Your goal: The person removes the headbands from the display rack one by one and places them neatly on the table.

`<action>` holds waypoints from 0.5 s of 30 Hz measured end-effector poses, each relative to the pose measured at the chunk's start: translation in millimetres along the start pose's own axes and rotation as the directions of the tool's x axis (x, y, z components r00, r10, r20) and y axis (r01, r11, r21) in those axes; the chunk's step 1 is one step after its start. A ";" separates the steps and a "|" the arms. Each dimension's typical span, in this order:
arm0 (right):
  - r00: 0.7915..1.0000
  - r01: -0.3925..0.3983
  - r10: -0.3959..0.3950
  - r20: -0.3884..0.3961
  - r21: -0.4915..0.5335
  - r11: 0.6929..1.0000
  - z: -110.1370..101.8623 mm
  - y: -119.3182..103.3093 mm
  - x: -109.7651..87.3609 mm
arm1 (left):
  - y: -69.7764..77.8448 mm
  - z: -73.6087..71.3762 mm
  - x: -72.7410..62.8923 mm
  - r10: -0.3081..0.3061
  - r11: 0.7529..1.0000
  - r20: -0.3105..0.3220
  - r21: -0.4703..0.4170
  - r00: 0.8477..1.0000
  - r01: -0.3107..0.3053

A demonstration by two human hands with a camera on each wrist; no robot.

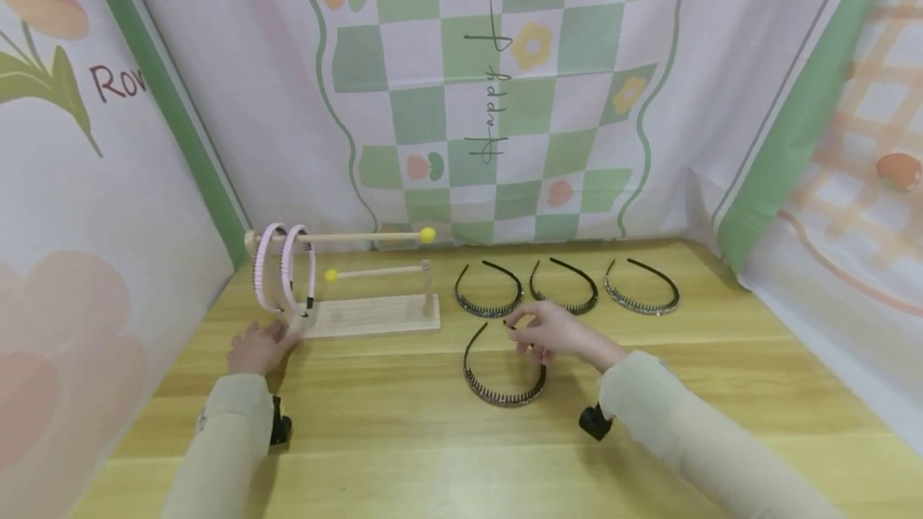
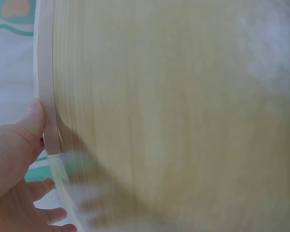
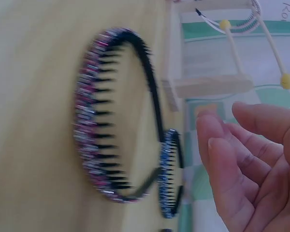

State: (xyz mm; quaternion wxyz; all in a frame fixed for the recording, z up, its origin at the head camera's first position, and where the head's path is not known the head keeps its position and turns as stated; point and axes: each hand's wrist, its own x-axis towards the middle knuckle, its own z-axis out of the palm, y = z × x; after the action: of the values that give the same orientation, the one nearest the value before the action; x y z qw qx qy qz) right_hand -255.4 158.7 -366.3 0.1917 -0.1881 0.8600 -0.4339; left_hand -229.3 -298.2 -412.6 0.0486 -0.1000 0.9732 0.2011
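A wooden headband stand (image 1: 368,317) with two rods stands on the left of the table. Two pink headbands (image 1: 286,271) hang from its upper rod. My left hand (image 1: 259,347) touches the left end of its base; in the left wrist view the thumb lies against the base and the other visible fingers spread loosely. My right hand (image 1: 551,332) hovers over the right arm of the nearest black toothed headband (image 1: 505,400). Its thumb and fingertips are apart and empty in the right wrist view, where that headband (image 3: 87,116) has a sparkly pink-and-silver band.
Behind the near headband lie three more black toothed headbands, a left one (image 1: 490,311), a middle one (image 1: 577,308) and a right one (image 1: 642,308). The rods end in yellow balls (image 1: 428,235). Patterned cloth (image 1: 476,102) encloses the wooden table (image 1: 375,455) at the back and sides.
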 end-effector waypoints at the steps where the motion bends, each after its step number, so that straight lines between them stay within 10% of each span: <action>1: 1.000 0.007 -0.007 -0.005 -0.001 1.000 -3.0 -2.9 2.6 | 0.5 -0.2 -0.4 -0.001 1.000 0.000 -0.002 1.000 0.001; 15: 0.994 0.064 -0.071 -0.079 -0.082 0.995 -37.4 -75.0 35.0 | 2.5 -2.0 -1.5 -0.014 1.000 0.009 -0.012 1.000 0.014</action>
State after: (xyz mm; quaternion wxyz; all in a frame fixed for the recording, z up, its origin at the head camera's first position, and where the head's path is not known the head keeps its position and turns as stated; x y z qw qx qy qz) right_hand -292.0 125.2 -290.2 0.1338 -0.2067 0.8769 -0.4129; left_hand -228.5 -296.5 -409.6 0.0538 -0.1062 0.9710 0.2072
